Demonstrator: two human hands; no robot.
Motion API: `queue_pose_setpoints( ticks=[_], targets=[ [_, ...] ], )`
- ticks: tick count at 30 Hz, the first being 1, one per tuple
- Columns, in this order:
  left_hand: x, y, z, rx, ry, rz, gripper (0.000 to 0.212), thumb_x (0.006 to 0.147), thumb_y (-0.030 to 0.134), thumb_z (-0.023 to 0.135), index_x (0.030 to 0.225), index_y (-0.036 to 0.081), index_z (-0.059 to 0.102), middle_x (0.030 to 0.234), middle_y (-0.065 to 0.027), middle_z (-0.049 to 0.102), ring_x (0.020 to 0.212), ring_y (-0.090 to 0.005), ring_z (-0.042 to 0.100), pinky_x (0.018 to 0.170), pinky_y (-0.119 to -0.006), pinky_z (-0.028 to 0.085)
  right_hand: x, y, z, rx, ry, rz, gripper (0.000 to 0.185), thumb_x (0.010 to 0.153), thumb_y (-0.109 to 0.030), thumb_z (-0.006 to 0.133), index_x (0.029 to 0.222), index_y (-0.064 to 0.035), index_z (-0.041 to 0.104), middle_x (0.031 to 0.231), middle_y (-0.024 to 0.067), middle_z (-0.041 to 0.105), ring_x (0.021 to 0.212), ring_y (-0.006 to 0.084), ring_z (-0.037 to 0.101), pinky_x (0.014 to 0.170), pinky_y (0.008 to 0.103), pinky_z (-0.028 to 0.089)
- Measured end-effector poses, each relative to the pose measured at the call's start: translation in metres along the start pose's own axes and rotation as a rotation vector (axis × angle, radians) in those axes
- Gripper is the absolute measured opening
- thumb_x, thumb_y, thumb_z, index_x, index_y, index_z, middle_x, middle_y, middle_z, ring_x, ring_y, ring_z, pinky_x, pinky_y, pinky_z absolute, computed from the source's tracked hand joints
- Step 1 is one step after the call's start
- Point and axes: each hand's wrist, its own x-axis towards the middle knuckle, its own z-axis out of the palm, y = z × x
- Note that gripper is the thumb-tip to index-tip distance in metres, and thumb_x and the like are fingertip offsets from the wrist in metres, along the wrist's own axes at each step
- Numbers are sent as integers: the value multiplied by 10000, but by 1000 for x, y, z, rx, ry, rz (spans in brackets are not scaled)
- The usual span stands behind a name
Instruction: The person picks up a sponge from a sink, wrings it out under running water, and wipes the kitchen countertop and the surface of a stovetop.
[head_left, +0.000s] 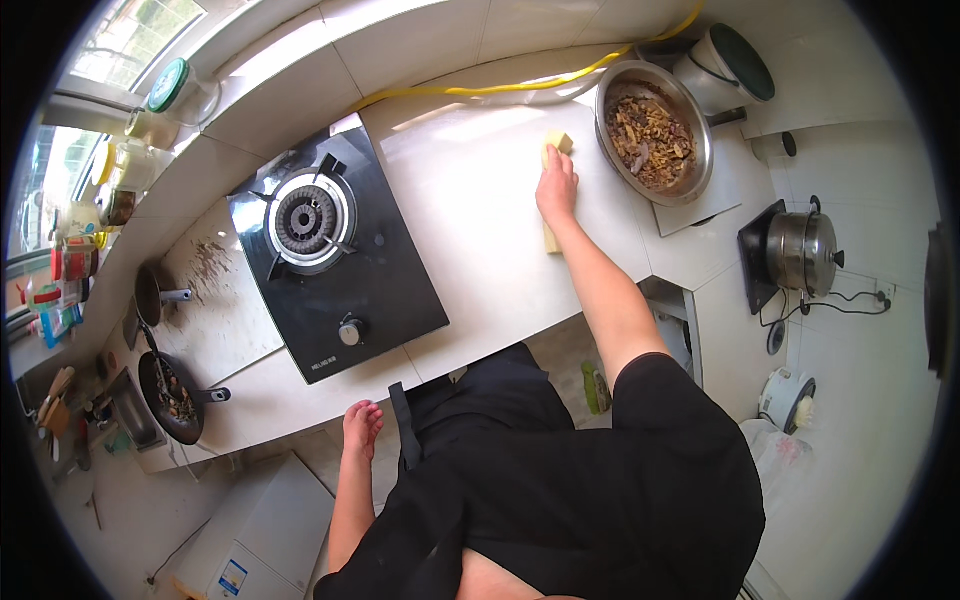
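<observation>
On the white countertop (480, 247), my right hand (557, 187) rests on a pale yellow cloth (559, 141); part of it shows beyond my fingers and another part below, by my wrist. My left hand (363, 429) hangs in front of the counter's edge with its fingers loosely curled and nothing seen in it. Left of my right hand is a black single-burner gas hob (337, 247) with a knob and pan supports. To the right stands a large metal basin (703, 161) holding a brown mix of chopped food.
A yellow hose (480, 91) runs along the wall. Behind the basin is a lidded bucket (705, 67). A steel pot (801, 253) stands at the right. Two dark pans, one a wok (187, 424) with food, lie left. Several jars (131, 166) line the windowsill.
</observation>
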Motion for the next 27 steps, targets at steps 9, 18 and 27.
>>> queue_pose_setpoints(
  ticks=[9,18,27],
  targets=[
    [3,-30,66,397,-296,92,284,986,164,491,1246,49,501,1056,-57,630,874,-146,629,738,-301,515,-90,-54,9,135,-360,-846,529,806,1,547,1271,-247,597,1291,34,542,915,292,526,815,385,484],
    [22,-67,25,153,-5,53,267,989,126,446,1241,46,479,1033,-74,619,858,-164,642,681,-308,532,-21,-138,-86,310,-288,-709,544,833,-90,619,1349,-235,528,1305,106,495,1068,325,563,864,433,513],
    [5,-122,38,94,-77,76,289,990,152,471,1264,59,466,1066,-82,623,876,-174,654,680,-319,531,43,-454,-38,-28,-96,-960,444,870,-132,567,1309,-181,524,1377,133,406,1092,348,521,804,457,537]
  ],
)
